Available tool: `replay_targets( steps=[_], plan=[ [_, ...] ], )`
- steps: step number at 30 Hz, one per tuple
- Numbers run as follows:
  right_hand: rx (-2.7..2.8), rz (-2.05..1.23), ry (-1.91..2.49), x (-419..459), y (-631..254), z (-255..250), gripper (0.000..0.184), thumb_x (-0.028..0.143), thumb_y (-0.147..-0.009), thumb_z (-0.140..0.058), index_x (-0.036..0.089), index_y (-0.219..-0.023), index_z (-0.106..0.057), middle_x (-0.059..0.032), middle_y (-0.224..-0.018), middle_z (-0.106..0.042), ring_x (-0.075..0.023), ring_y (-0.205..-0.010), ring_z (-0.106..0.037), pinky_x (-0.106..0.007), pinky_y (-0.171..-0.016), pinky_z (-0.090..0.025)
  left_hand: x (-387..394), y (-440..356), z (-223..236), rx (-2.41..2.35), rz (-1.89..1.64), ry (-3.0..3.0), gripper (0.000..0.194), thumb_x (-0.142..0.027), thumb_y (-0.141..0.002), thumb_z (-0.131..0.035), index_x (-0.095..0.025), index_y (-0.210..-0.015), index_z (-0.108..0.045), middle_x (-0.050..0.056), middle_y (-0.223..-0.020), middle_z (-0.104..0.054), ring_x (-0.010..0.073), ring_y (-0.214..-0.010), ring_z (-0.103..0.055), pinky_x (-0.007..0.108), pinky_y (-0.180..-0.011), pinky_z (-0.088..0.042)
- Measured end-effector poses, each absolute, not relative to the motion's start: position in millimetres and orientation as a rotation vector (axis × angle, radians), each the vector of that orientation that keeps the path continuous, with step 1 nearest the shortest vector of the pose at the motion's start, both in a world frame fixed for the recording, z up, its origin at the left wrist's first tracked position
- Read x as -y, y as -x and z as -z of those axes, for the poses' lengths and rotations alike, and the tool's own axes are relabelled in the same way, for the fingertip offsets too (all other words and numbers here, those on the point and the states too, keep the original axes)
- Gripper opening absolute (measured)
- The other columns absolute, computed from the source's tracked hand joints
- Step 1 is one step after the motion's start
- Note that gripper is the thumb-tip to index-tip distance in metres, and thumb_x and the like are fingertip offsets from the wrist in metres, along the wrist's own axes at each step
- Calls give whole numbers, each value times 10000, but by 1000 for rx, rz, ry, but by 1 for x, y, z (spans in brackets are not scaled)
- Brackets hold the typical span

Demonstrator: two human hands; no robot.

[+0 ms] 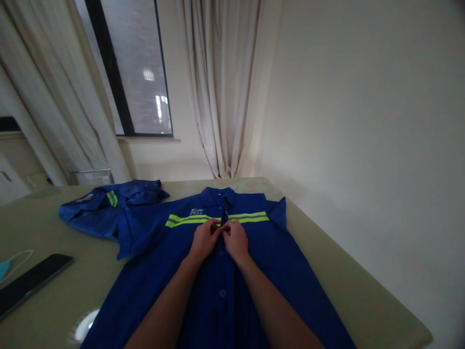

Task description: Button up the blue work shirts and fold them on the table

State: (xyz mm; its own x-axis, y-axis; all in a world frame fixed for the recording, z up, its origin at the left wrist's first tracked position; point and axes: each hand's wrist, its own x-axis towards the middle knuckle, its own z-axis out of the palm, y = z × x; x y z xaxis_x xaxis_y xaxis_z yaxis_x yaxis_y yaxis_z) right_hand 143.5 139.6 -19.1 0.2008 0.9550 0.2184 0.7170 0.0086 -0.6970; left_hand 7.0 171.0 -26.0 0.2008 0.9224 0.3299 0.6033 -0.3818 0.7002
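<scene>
A blue work shirt [283,271] with a yellow-green reflective stripe across the chest lies spread flat on the table, collar away from me. My left hand [204,239] and my right hand [236,240] meet at the shirt's front placket, just below the stripe. Both hands pinch the fabric edges there, fingertips touching. A blue button [222,293] shows lower down the placket, between my forearms.
A second blue shirt [105,206] lies crumpled at the left. A dark phone [31,281] and a face mask [10,264] rest near the table's [363,295] left edge. Curtains, a window and a wall stand behind the table.
</scene>
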Motion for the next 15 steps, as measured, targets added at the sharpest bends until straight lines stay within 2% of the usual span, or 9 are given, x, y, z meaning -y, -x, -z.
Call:
replay_targets(
  steps=[4,10,15],
  plan=[
    [1553,-468,1745,-145,-147,21,48,205,-860,-694,226,-820,-711,-8,-952,-693,-148,-827,-636,-237,-709,-409,-173,-4,25,-1384,-1026,-2014,188,-161,-889,-573,-209,-1045,-668,7,-838,-767,175,-793,-729,269,-752,-533],
    [1439,-561,1841,-154,-149,25,71,271,-887,-677,235,-889,-738,-14,-974,-725,-170,-892,-658,-251,-731,-419,-173,-3,22,-1316,-957,-2100,214,-147,-886,-547,-209,-1057,-658,-3,-812,-721,159,-736,-680,255,-699,-503],
    [1401,-629,1855,-160,-151,28,160,316,-925,-619,238,-941,-758,-30,-994,-758,-180,-925,-681,-245,-732,-432,-169,-6,18,-1332,-887,-2221,303,-85,-840,-578,-230,-1080,-693,3,-880,-716,167,-804,-658,268,-771,-486]
  ],
)
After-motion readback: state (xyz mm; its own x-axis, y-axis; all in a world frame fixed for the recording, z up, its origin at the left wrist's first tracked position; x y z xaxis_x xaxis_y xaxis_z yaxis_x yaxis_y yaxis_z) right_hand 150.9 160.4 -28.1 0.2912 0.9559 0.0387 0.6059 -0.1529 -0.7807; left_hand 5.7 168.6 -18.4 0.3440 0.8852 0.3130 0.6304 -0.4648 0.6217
